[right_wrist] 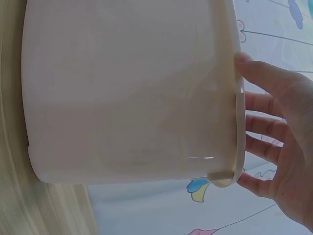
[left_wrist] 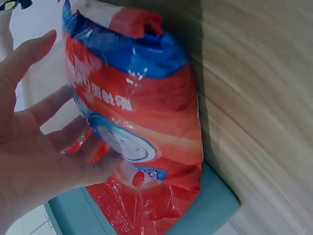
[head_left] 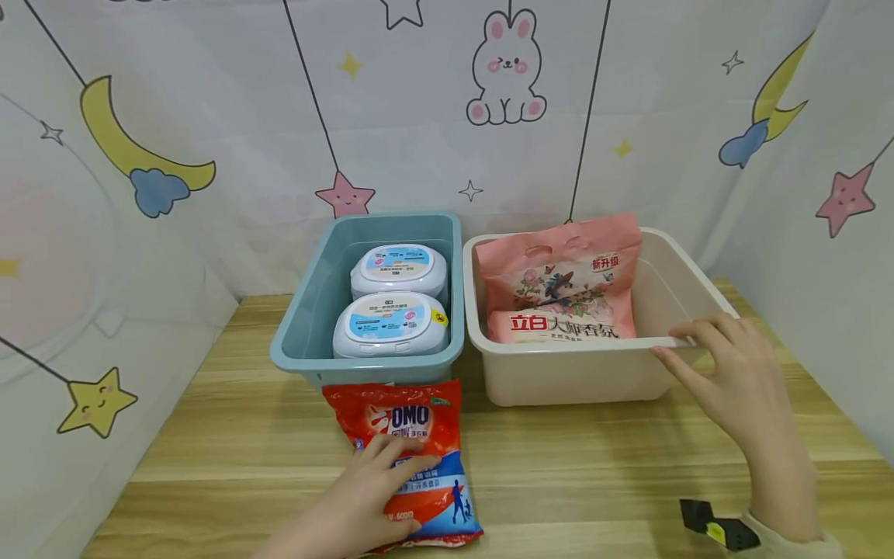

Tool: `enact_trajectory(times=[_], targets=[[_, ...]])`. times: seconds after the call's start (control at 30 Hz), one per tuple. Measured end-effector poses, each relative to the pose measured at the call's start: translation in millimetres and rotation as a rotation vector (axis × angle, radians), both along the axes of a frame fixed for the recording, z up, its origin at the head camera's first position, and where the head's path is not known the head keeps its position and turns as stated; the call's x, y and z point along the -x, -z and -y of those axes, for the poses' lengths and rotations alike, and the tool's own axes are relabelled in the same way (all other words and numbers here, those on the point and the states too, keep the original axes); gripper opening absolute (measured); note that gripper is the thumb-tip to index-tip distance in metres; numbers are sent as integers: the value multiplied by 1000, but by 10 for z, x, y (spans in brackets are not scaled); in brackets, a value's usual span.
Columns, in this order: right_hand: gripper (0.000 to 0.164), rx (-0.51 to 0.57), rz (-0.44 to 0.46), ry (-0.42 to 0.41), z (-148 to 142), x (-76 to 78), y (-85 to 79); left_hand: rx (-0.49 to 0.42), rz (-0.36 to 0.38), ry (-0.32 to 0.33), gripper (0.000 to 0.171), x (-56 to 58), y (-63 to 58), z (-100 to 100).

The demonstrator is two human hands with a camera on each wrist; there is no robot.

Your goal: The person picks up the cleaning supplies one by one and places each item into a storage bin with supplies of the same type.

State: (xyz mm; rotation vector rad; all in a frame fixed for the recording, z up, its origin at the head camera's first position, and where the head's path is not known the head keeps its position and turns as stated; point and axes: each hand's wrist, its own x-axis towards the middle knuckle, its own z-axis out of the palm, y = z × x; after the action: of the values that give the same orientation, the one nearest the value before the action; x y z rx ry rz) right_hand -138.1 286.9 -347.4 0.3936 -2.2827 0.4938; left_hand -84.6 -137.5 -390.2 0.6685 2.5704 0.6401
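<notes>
A red and blue OMO laundry powder bag [head_left: 436, 423] lies on the table in front of the blue-green bin [head_left: 300, 363]. My left hand [head_left: 373, 497] rests on it; in the left wrist view the fingertips touch its printed face and the thumb stands apart. At the front right corner of the cream bin [head_left: 573, 380] my right hand [head_left: 743, 380] holds the rim, thumb outside and fingers over the edge. That bin contains a pink bag of detergent [head_left: 559, 272], leaning above the rim. The right wrist view shows the bin's plain side wall [right_wrist: 127, 98] beside the hand.
Two white lidded boxes [head_left: 389, 324] with blue labels sit one behind the other in the blue-green bin. Both bins stand side by side on a wood-grain table [head_left: 573, 481], against a white cloth backdrop [head_left: 419, 101] with cartoon prints.
</notes>
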Motion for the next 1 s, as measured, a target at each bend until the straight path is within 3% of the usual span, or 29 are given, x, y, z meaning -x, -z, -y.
enact_trajectory(times=[0.4,1.0], targets=[[31,6,8,1,9,1,9,115,6,23,69,-52,88,-51],[31,3,14,6,23,-12,-4,198,-101,74,72,-60,149,-127]])
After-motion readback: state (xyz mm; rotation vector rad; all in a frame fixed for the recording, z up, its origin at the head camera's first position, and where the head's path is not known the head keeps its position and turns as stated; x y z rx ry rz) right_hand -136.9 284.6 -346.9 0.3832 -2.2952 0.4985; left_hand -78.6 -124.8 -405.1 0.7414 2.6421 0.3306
